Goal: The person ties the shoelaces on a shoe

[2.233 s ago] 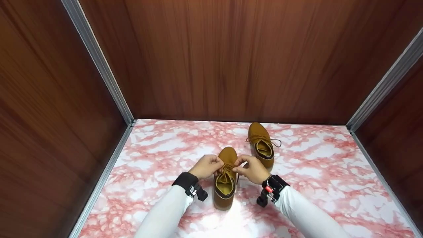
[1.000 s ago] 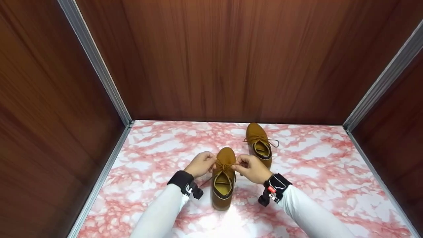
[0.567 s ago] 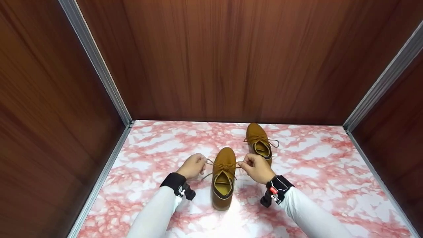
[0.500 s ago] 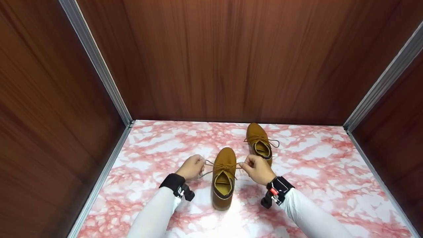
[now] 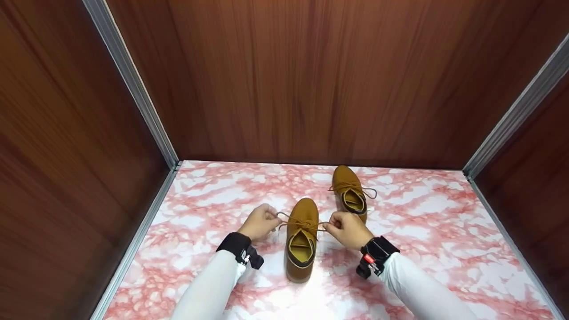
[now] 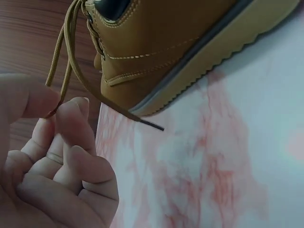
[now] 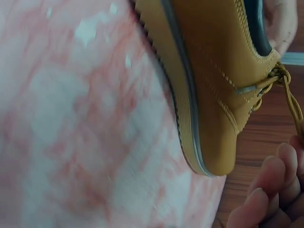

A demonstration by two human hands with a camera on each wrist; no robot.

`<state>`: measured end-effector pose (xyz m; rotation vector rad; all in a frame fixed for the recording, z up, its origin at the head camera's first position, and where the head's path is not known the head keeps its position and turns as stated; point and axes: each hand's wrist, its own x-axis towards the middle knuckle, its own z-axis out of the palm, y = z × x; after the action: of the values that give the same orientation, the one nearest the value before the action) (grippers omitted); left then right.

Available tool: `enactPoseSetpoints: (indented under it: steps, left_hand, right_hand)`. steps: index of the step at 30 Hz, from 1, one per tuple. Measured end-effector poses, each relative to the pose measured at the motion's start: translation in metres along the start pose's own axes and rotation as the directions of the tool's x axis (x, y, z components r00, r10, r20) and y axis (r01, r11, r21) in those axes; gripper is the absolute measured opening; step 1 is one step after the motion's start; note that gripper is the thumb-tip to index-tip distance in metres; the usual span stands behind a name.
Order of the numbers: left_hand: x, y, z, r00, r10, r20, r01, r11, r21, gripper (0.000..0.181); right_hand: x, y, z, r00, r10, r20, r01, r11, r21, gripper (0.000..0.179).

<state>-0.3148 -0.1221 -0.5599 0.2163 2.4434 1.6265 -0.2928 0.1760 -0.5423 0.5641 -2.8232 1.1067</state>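
A tan lace-up shoe [image 5: 306, 208] stands on the marbled surface between my two hands, its toe pointing away from me. My left hand [image 5: 260, 223], just left of the shoe, pinches a loop of shoelace [image 6: 71, 47] between thumb and forefinger. One loose lace tip [image 6: 152, 125] hangs free beside that hand in the left wrist view. On the other side, my right hand [image 5: 350, 230] pinches another lace loop [image 7: 295, 111], drawn out to the right. Both loops run from a knot [image 7: 280, 72] over the shoe's tongue.
A matching tan shoe [image 5: 344, 178] with a tied lace stands farther back on the right, behind my right hand. Brown wood-grain panels [image 5: 284, 89] with grey metal corner strips enclose the pink-and-white marbled surface [image 5: 213, 195].
Both hands have moved apart from the shoe's front, drawing the lace loops out sideways. Over the last half second the left hand has shifted slightly; the shoe stays in place.
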Motion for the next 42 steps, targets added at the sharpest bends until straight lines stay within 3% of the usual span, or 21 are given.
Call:
enactPoseSetpoints:
  steps: [3,5,11,14,19,23,33,42]
  left_hand:
    - [0.002,0.007,0.001,0.998,0.047,0.041,-0.047,0.999,0.009,0.044]
    - [0.003,0.011,0.001,0.994,0.084,0.072,-0.090,0.993,0.072,0.051]
    - [0.004,0.020,0.003,0.978,0.176,0.114,-0.203,0.927,0.316,0.021]
    - [0.005,0.020,0.003,0.975,0.192,0.112,-0.221,0.897,0.382,0.013]
    - [0.003,0.020,0.002,0.973,0.206,0.109,-0.233,0.855,0.464,0.025]
    - [0.001,0.020,0.001,0.972,0.209,0.112,-0.237,0.842,0.485,0.031]
    - [-0.001,0.010,0.000,0.976,0.188,0.112,-0.219,0.847,0.485,0.033]
    - [-0.006,-0.002,-0.006,0.983,0.149,0.107,-0.180,0.894,0.409,0.026]
  right_hand:
    - [0.002,-0.004,-0.003,0.999,-0.041,0.023,0.043,0.994,-0.105,0.037]
    - [0.003,-0.006,-0.004,0.996,-0.083,0.031,0.087,0.979,-0.183,0.040]
    - [0.002,-0.005,-0.003,0.986,-0.169,-0.007,0.158,0.934,-0.321,0.046]
    - [0.001,-0.003,-0.001,0.986,-0.160,-0.046,0.135,0.929,-0.344,0.048]
    - [-0.001,-0.002,0.002,0.990,-0.100,-0.101,0.055,0.926,-0.374,0.048]
    - [0.000,-0.002,0.003,0.987,-0.063,-0.145,0.001,0.919,-0.394,0.048]
    - [-0.003,0.000,0.006,0.981,0.017,-0.192,-0.094,0.912,-0.398,0.043]
    - [-0.008,0.007,0.011,0.968,0.060,-0.242,-0.143,0.929,-0.341,0.038]
